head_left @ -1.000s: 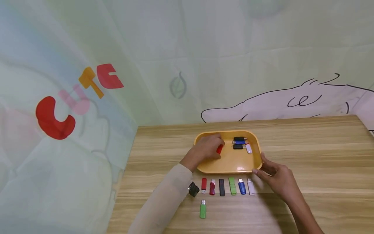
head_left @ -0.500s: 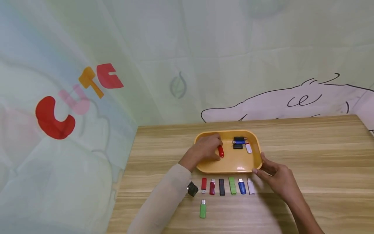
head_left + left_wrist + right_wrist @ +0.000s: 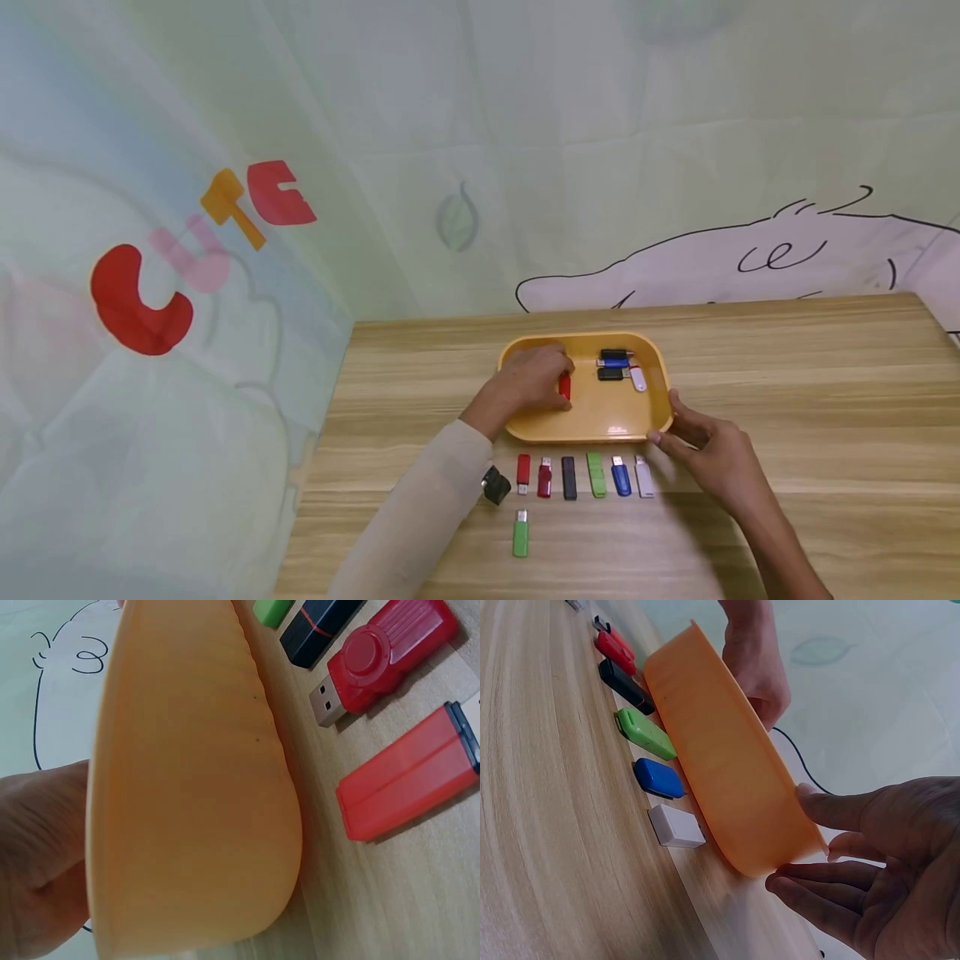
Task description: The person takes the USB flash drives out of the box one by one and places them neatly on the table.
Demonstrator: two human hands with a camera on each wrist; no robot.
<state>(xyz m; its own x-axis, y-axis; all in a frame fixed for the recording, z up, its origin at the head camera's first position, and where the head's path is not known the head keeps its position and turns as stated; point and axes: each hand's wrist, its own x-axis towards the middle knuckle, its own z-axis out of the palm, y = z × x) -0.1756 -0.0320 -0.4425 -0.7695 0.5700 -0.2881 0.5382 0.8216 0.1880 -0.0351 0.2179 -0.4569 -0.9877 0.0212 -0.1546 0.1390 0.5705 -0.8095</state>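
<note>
My left hand (image 3: 534, 377) reaches into the left part of a yellow-orange tray (image 3: 600, 423) and pinches a red USB stick (image 3: 565, 387) between thumb and fingers. In the left wrist view the tray wall hides the fingertips and the stick. At the tray's front right corner, my right hand (image 3: 716, 460) grips the rim, thumb over the edge and fingers against the outer side. Toward the tray's right end lie two black USB sticks, with a blue USB stick (image 3: 615, 363) between them and a white USB stick (image 3: 637, 378) beside them.
Along the tray's front side runs a row of USB sticks: red (image 3: 523, 473), dark red (image 3: 545, 477), black (image 3: 569, 477), light green (image 3: 596, 475), blue (image 3: 621, 477) and white (image 3: 644, 477). A green USB stick (image 3: 521, 533) lies nearer. Printed curtains (image 3: 420, 167) hang behind the wooden table (image 3: 795, 375).
The red USB stick has turned in my left hand's fingers, tilting one way, then the other, and now pointing straight toward the front. My right hand stays on the tray corner.
</note>
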